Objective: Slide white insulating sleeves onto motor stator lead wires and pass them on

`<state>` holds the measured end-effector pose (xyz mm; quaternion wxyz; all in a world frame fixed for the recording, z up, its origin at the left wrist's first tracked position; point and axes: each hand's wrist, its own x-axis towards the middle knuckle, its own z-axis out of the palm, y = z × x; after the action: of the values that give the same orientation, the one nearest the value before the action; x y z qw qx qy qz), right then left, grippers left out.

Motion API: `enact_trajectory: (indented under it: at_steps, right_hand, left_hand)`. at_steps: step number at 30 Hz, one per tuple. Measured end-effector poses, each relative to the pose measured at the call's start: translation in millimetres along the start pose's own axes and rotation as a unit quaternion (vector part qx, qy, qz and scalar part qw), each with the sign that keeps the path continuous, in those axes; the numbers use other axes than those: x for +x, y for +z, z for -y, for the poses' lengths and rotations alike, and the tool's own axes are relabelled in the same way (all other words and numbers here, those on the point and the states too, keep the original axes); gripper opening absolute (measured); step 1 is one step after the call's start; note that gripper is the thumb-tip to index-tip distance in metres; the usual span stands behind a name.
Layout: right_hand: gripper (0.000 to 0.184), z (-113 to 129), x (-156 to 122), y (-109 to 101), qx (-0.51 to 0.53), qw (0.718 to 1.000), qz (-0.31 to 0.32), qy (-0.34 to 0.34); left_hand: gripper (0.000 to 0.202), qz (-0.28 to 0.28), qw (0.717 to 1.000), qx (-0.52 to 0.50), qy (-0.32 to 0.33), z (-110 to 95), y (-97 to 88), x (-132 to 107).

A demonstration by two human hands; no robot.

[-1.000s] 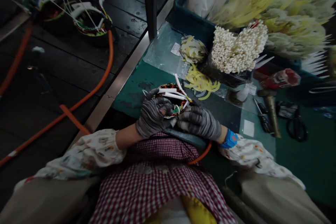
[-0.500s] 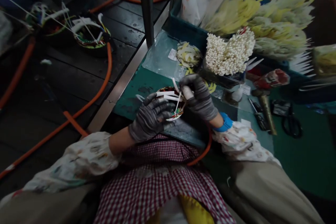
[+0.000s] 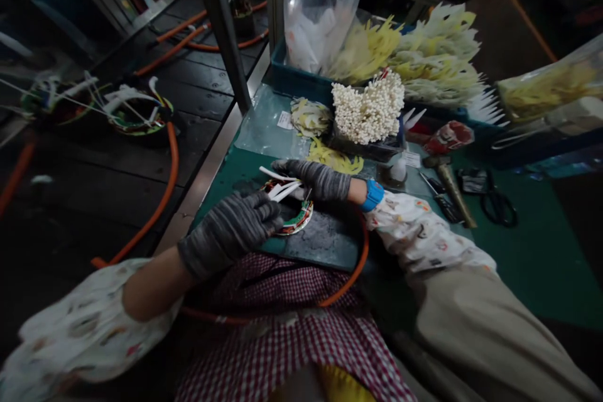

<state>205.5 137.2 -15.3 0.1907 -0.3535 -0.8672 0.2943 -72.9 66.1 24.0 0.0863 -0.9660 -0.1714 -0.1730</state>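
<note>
A round motor stator (image 3: 298, 221) with a green and white rim, coppery windings and several white sleeves (image 3: 285, 189) lies on a dark plate at the bench's near edge. My left hand (image 3: 235, 229), in a grey striped glove, is closed against its left side, fingertips by the sleeves. From the far right, my right hand (image 3: 320, 179), gloved alike, reaches round the stator with its fingers stretched along the back. Both hands hold the stator between them; its left part and my thumbs are mostly hidden.
Yellow paper strips (image 3: 336, 157) and a bundle of white-tipped sticks (image 3: 367, 107) lie beyond my right hand. Rightward are a hammer (image 3: 455, 191), a screwdriver (image 3: 443, 201) and scissors (image 3: 499, 204). An orange hose (image 3: 360, 257) curves by my lap. More stators (image 3: 134, 110) stand at left.
My right hand has gone from pinching near a white sleeve to lying along the stator's far side. The stator sits lower and tilted differently. The view has shifted, showing more at right.
</note>
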Motion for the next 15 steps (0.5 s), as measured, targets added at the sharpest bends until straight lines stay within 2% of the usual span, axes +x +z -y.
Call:
enact_trajectory:
  at_steps: [2, 3, 4, 5, 6, 7, 8, 9, 11, 13, 15]
  right_hand:
    - [0.069, 2.8, -10.3, -10.3, -0.004, 1.0, -0.004, -0.016]
    - [0.067, 3.0, -18.7, -17.1, -0.019, 0.999, -0.039, -0.016]
    - [0.062, 2.1, -27.9, -25.1, -0.048, 0.993, -0.103, -0.008]
    - [0.055, 0.0, -36.6, -34.1, -0.091, 0.978, -0.185, 0.007]
    - [0.047, -3.1, -43.5, -43.6, -0.144, 0.952, -0.27, 0.03]
    - [0.041, -6.9, -47.9, -53.1, -0.197, 0.917, -0.343, 0.059]
    - [0.037, -11.1, -49.3, -61.9, -0.242, 0.885, -0.388, 0.093]
    - [0.036, -15.1, -47.9, -69.5, -0.272, 0.863, -0.406, 0.128]
    - [0.034, -21.3, -39.4, -79.7, -0.287, 0.851, -0.393, 0.195]
    - [0.023, -22.6, -31.4, -84.0, -0.262, 0.863, -0.367, 0.229]
    - [0.022, -16.5, -32.6, -84.8, -0.205, 0.888, -0.35, 0.217]
  left_hand:
    - [0.027, -0.018, 1.0, -0.003, -0.021, -6.4, 5.7, -12.9]
    - [0.03, -0.032, 0.999, -0.011, -0.039, -10.1, 11.1, -20.8]
    - [0.033, -0.049, 0.997, -0.018, -0.056, -13.4, 17.7, -28.3]
    - [0.036, -0.068, 0.995, -0.022, -0.071, -15.9, 24.9, -34.4]
    - [0.038, -0.086, 0.993, -0.024, -0.081, -16.9, 31.9, -38.5]
    - [0.038, -0.103, 0.991, -0.027, -0.079, -16.3, 38.5, -40.3]
    - [0.037, -0.113, 0.991, -0.033, -0.07, -14.0, 44.0, -40.1]
    - [0.035, -0.116, 0.991, -0.042, -0.054, -10.3, 48.5, -38.3]
    - [0.029, -0.108, 0.992, -0.067, -0.017, -1.3, 54.6, -32.4]
    - [0.022, -0.109, 0.99, -0.091, -0.002, 3.9, 58.2, -27.7]
    - [0.015, -0.13, 0.986, -0.099, -0.02, 0.1, 61.0, -26.7]
